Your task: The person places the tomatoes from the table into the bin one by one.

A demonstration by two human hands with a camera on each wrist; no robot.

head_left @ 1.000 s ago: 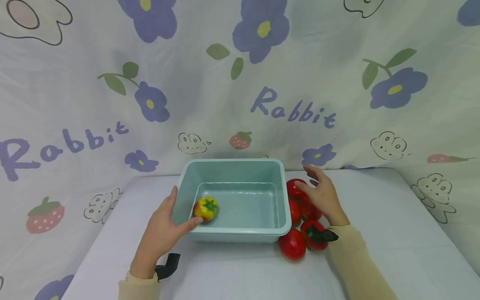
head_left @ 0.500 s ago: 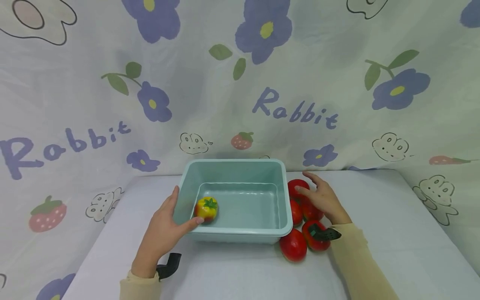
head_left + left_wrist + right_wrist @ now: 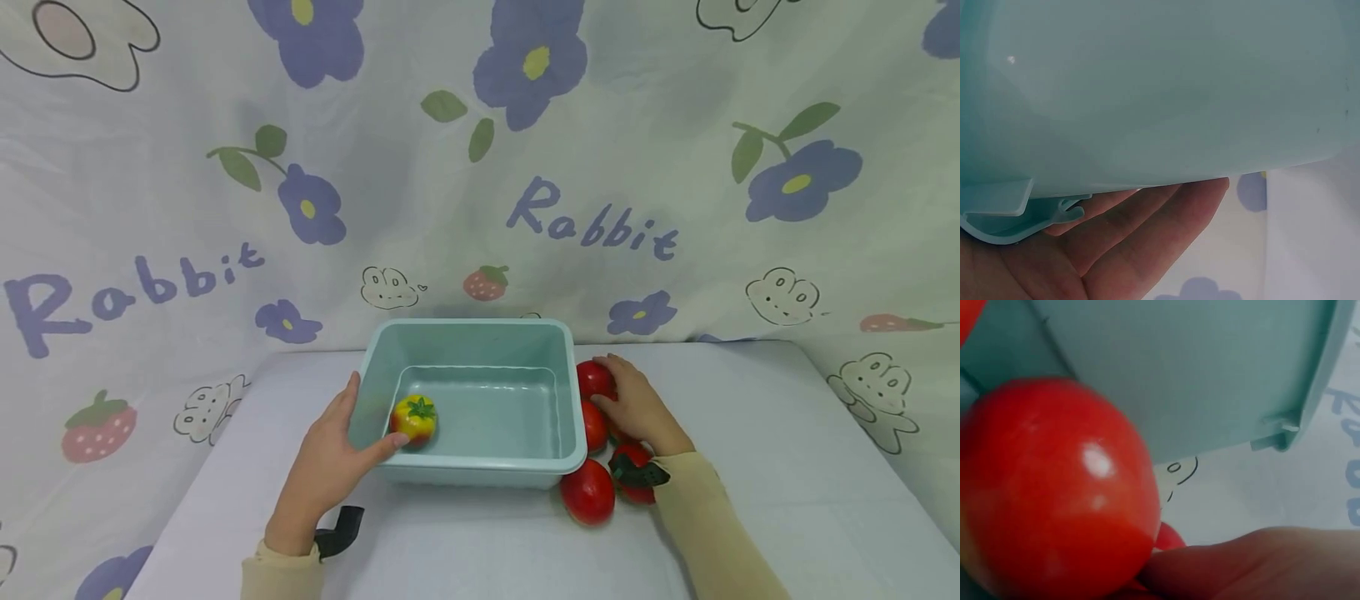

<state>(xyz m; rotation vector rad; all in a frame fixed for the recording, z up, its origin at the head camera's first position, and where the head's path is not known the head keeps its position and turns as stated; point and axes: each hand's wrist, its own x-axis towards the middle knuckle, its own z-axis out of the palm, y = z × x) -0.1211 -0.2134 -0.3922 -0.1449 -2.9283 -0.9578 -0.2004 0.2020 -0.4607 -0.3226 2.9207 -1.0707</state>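
We see a light blue-green plastic bin (image 3: pixel 487 408) on a white tablecloth (image 3: pixel 465 550). Inside it, near the left wall, lies one yellow-and-red fruit (image 3: pixel 412 419) with a green leafy top.

Left hand (image 3: pixel 318 475): we find the fingers extended and apart from the thumb. The fingers lie along the bin's outer left wall, below the rim; the thumb reaches over the near-left corner.

Right hand (image 3: pixel 637 408): positioned palm down over a cluster of red tomatoes beside the bin's right wall. The fingertips reach the far tomato (image 3: pixel 595 379); we cannot tell whether the hand is clamped on any of them. The middle tomato (image 3: pixel 595 425) lies left of the palm, the near tomato (image 3: pixel 588 493) by the bin's near-right corner. Another lies partly hidden beneath a black wrist mount (image 3: pixel 637 474).

Behind the table we note a printed cloth (image 3: pixel 420 208) with purple flowers and "Rabbit" lettering.
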